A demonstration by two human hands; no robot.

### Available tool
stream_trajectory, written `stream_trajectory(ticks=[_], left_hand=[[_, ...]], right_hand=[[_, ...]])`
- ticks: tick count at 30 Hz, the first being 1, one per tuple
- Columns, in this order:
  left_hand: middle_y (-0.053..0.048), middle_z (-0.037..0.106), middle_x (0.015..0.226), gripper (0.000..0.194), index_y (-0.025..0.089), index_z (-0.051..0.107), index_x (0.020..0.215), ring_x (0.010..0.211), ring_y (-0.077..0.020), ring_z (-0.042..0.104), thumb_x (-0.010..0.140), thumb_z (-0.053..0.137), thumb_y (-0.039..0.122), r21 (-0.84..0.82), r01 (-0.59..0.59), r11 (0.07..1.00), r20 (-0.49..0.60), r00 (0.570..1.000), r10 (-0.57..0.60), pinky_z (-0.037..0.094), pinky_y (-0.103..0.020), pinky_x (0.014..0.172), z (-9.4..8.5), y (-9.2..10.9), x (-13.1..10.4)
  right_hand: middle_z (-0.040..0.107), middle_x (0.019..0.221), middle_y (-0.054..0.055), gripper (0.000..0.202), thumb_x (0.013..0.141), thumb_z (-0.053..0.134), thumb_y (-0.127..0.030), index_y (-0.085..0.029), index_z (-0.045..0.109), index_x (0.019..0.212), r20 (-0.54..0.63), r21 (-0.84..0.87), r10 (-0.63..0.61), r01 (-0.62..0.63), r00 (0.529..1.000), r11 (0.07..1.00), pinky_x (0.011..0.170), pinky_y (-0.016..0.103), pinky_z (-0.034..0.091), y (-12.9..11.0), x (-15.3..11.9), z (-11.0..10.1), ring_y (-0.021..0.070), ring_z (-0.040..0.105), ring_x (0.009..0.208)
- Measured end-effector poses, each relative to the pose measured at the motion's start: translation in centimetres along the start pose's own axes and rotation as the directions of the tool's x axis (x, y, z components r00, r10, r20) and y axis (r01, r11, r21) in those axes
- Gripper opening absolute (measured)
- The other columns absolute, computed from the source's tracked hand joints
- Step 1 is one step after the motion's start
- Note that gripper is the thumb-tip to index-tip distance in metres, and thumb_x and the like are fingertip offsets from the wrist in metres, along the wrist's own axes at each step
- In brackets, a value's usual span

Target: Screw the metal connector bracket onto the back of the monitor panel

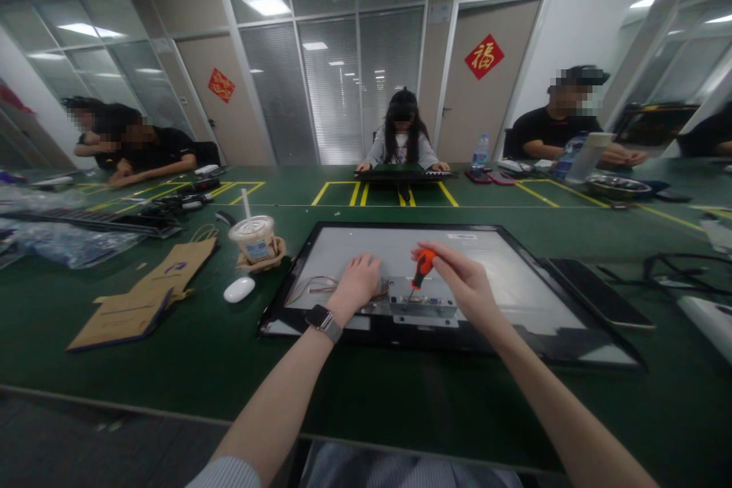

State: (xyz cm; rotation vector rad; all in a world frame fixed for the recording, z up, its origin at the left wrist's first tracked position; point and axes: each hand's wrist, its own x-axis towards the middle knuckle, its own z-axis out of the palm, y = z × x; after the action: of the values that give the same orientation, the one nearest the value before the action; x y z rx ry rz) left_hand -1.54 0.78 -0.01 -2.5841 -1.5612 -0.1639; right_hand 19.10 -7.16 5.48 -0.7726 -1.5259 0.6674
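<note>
My right hand (462, 278) is closed on the orange and black handle of a screwdriver (424, 265). The shaft points down to a silver metal bracket with ports (423, 301), near its left part. My left hand (360, 280) lies palm down with its fingers spread, just left of the bracket. Under both hands is a flat display panel (503, 259) with a black frame and a grey back. Thin cables (317, 286) run on the panel to the left of my left hand.
Left of the panel are a drink cup (253, 236), a white mouse (239, 289) and brown paper bags (154, 286). A dark flat device (598, 291) and black cables (657, 271) lie right. Across the table a person (403, 137) holds another panel; others sit at both sides.
</note>
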Motion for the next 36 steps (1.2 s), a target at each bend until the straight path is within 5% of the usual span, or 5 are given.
stream_trajectory(ticks=[5,11,19,24,36], left_hand=[[-0.018,0.056,0.143,0.038,0.015,0.053,0.135,0.127,-0.0266,0.058,0.099,0.044,0.013,0.012,0.007,1.0,-0.018,1.0,-0.007,0.044,-0.04,0.109,0.3,-0.1,0.0],[-0.018,0.058,0.139,0.036,0.014,0.054,0.134,0.128,-0.0254,0.057,0.1,0.043,0.012,0.012,-0.02,1.0,-0.009,1.0,0.02,0.045,-0.04,0.109,0.2,-0.1,0.1],[-0.019,0.056,0.142,0.035,0.014,0.054,0.134,0.127,-0.0265,0.059,0.1,0.044,0.013,-0.004,0.013,1.0,-0.019,1.0,-0.013,0.044,-0.04,0.11,0.1,0.0,-0.1],[-0.02,0.056,0.141,0.038,0.013,0.054,0.134,0.131,-0.0272,0.055,0.097,0.047,0.01,0.004,-0.021,1.0,-0.008,1.0,0.021,0.044,-0.041,0.111,0.1,0.0,0.0],[-0.02,0.056,0.143,0.038,0.013,0.054,0.136,0.129,-0.0278,0.058,0.099,0.046,0.012,0.01,-0.018,1.0,-0.017,1.0,0.019,0.044,-0.041,0.11,0.2,-0.1,-0.1]], right_hand=[[0.073,0.093,0.007,0.017,0.086,0.074,-0.038,-0.026,0.081,0.095,-0.057,-0.051,-0.044,0.041,0.997,0.998,0.08,0.04,0.06,0.1,0.2,-0.1,0.024,0.071,0.089],[0.079,0.108,0.007,0.026,0.096,0.061,-0.039,-0.028,0.078,0.112,-0.011,0.01,-0.007,0.007,1.0,1.0,0.095,0.045,0.058,0.1,0.0,0.1,0.0252,0.073,0.104],[0.07,0.092,0.006,0.018,0.088,0.07,-0.039,-0.024,0.079,0.088,-0.02,0.019,0.002,-0.002,1.0,1.0,0.074,0.036,0.058,0.4,0.1,0.0,0.0211,0.068,0.086],[0.075,0.094,0.006,0.029,0.096,0.06,-0.047,-0.026,0.075,0.108,0.042,0.167,0.092,-0.098,0.995,0.981,0.084,0.041,0.058,1.1,0.1,-0.2,0.0227,0.071,0.092],[0.076,0.093,0.007,0.03,0.096,0.06,-0.051,-0.026,0.073,0.104,0.043,0.191,0.121,-0.127,0.992,0.973,0.084,0.041,0.057,1.3,0.1,0.1,0.0233,0.07,0.092]])
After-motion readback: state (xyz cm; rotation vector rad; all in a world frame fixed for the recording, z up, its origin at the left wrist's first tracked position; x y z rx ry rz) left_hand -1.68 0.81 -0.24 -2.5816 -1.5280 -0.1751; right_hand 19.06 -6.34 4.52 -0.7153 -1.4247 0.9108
